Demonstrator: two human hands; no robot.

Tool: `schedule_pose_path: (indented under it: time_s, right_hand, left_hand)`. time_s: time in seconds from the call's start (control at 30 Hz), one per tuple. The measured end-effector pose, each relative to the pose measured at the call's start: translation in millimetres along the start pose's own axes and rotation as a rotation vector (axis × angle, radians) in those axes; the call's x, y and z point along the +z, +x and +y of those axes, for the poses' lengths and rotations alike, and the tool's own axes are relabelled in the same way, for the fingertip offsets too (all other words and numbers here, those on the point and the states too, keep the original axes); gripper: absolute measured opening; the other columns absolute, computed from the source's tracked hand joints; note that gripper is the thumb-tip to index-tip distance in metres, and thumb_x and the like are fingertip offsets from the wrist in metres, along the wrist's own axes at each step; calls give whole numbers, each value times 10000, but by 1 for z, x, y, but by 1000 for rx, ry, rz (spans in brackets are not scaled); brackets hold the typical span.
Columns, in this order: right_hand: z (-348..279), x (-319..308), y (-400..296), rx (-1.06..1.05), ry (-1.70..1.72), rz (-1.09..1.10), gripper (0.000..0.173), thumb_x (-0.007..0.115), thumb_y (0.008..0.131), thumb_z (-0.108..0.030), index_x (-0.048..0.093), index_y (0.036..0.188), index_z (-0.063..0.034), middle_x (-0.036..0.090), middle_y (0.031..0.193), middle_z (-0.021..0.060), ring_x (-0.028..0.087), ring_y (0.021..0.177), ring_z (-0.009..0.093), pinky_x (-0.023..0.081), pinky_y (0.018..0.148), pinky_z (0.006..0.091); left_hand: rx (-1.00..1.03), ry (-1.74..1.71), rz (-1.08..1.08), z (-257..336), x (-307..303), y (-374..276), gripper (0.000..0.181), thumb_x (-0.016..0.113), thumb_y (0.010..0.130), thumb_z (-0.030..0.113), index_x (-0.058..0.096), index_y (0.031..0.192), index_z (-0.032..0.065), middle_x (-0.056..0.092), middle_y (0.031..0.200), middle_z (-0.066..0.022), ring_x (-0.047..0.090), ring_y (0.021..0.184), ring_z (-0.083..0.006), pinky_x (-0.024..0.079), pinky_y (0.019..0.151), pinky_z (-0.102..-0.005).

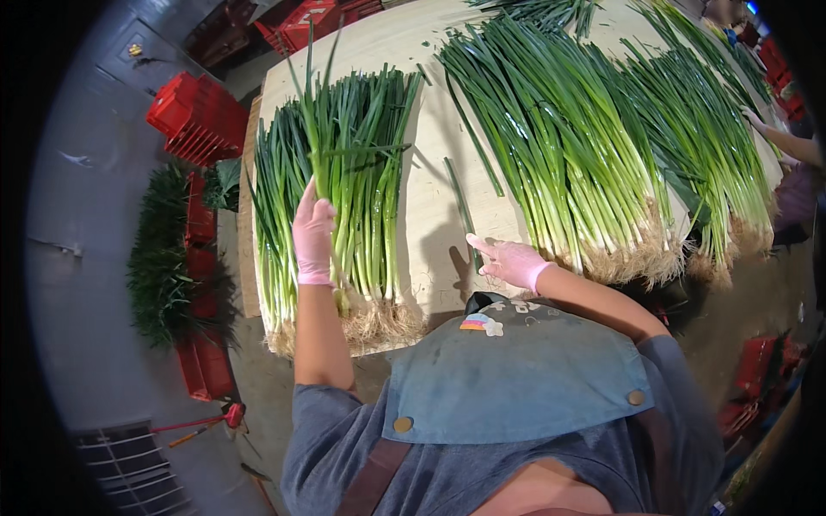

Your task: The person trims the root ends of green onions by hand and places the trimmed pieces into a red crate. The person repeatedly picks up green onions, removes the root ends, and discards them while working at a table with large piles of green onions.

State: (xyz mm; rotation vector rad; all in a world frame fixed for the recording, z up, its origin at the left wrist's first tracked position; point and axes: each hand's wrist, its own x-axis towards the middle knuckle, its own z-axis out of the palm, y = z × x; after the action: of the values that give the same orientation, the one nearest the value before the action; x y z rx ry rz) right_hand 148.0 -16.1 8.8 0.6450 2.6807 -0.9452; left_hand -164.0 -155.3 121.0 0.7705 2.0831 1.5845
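My left hand (313, 242), in a pink glove, grips a green onion (314, 138) whose leaves stick up above my fingers. Below it lies a row of green onions (377, 213), dark leaf tops away from me and shaggy roots towards me. My right hand (513, 263), also gloved in pink, hovers over or rests on the pale tabletop (435, 245) with its fingers apart. Its fingertips are beside a loose green leaf (458, 193); whether they touch it I cannot tell. A larger heap of green onions (561, 148) spreads just past this hand.
More green onions (703, 135) lie at the right, where another person's hand (754, 120) reaches in. Red crates (200, 119) stand left of the table, and cut greens (161, 258) fill others. A red-headed broom (233, 415) is at the lower left.
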Motion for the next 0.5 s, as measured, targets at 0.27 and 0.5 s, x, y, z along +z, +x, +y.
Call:
schedule_pose_path:
  time_s: [0.27, 0.5]
  right_hand:
    - [11, 20, 47, 70, -136, -96, 446, 590, 843, -407, 567, 1255, -240, 629, 1035, 156, 622, 973, 291, 490, 826, 403]
    - [-21, -34, 37, 48, 206, 24, 548, 464, 883, -513, 604, 1192, -83, 649, 1074, 189, 619, 991, 332, 461, 892, 394]
  left_hand:
    - [-192, -320, -75, -30, -21, -30, 501, 553, 905, 84, 405, 1381, 41, 591, 754, 0, 536, 623, -70, 491, 578, -168]
    - [-103, -756, -397, -13, 60, -39, 505, 530, 915, 82, 366, 1386, 2, 520, 810, -21, 517, 739, -126, 478, 717, -241]
